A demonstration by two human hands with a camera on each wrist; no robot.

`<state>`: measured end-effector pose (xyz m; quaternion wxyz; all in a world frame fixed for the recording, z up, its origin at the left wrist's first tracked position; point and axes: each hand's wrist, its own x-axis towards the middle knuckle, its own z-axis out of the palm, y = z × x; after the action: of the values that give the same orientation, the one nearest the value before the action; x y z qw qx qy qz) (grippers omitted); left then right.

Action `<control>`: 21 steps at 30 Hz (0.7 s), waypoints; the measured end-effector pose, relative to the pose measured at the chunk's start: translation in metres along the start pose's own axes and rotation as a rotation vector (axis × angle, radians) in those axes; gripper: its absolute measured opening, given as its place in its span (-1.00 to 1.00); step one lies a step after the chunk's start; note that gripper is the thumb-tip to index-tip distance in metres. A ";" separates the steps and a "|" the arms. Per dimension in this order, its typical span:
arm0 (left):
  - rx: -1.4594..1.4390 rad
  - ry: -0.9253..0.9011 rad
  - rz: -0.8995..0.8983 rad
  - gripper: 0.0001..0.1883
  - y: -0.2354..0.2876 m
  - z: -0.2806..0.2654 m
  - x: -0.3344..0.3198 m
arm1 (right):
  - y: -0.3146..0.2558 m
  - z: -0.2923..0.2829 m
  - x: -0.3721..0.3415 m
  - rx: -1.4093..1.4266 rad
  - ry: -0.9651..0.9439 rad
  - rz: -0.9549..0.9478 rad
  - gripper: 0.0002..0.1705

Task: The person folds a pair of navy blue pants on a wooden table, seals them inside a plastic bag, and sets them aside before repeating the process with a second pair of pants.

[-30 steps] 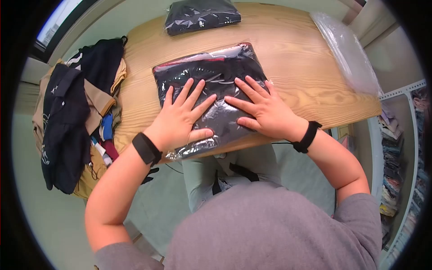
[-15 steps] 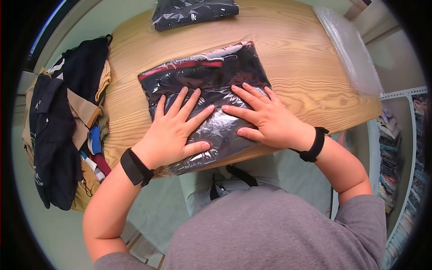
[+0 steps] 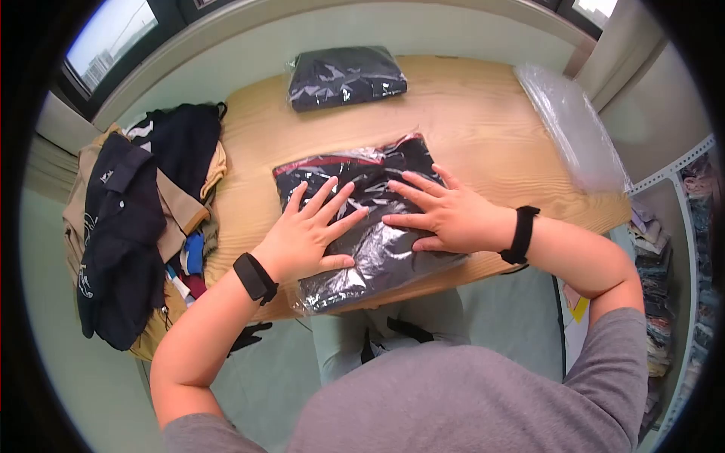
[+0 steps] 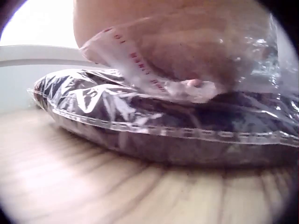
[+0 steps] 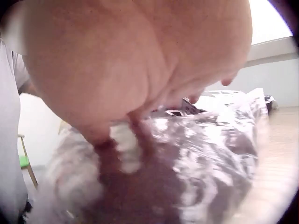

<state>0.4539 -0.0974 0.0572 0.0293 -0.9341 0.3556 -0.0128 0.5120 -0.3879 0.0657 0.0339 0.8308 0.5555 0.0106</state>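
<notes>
A dark folded garment in a clear plastic bag (image 3: 377,253) lies at the table's front edge, a red stripe showing along its far side. My left hand (image 3: 308,235) rests on its left half with straight, spread fingers. On the right half my right hand (image 3: 453,215) lies flat in the same way, fingers pointing inward. In the left wrist view, the bagged garment (image 4: 93,100) bulges on the wood, and a flap of film with red print (image 4: 135,65) lies against the hand. The right wrist view shows the palm over shiny, wrinkled film (image 5: 210,158).
Another bagged dark garment (image 3: 347,79) lies at the table's far edge. A pile of loose clothes (image 3: 124,234) hangs over the left side. Clear plastic bags (image 3: 570,124) are stacked at the right edge of the wooden table (image 3: 483,113). Shelves of folded clothes (image 3: 655,279) stand at right.
The head view has tilted up, so the table sits lower in it. Both hands stay spread on the bagged garment; its far edge and red stripe show more than a second ago.
</notes>
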 end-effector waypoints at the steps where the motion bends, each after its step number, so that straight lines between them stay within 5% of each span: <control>1: 0.012 0.010 0.002 -0.18 -0.004 0.000 0.001 | 0.006 0.001 0.002 -0.013 0.008 0.004 -0.34; 21: -0.193 -0.120 -0.018 -0.10 -0.019 0.010 0.015 | 0.035 0.024 0.015 0.309 -0.121 -0.082 -0.29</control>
<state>0.4782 -0.0932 0.0482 -0.0394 -0.9348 0.3444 0.0773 0.5514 -0.3883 0.0440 -0.0602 0.8018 0.5810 -0.1264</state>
